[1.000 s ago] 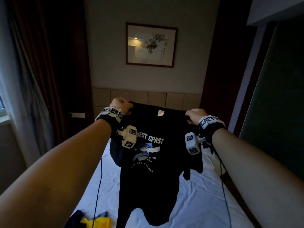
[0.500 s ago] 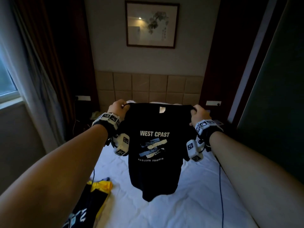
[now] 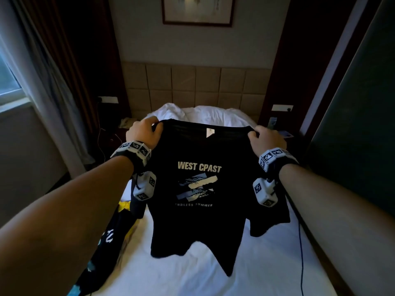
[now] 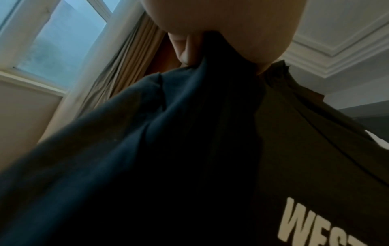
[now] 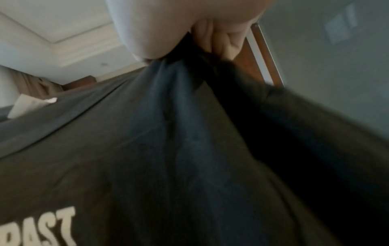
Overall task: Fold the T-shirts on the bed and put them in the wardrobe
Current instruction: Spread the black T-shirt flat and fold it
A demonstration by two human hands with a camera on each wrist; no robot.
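Lowered toward the bed (image 3: 192, 274), hands pinch limp black T-shirt (image 3: 198, 210).

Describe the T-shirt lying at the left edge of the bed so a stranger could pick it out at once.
Start at the white-sheeted bed below the padded beige headboard. Along its left edge, under the person's left forearm, lies a crumpled dark T-shirt with yellow patches and pale print. Unlike the black "WEST CPAST" T-shirt held up by both hands, it lies on the sheet and shows bright yellow.
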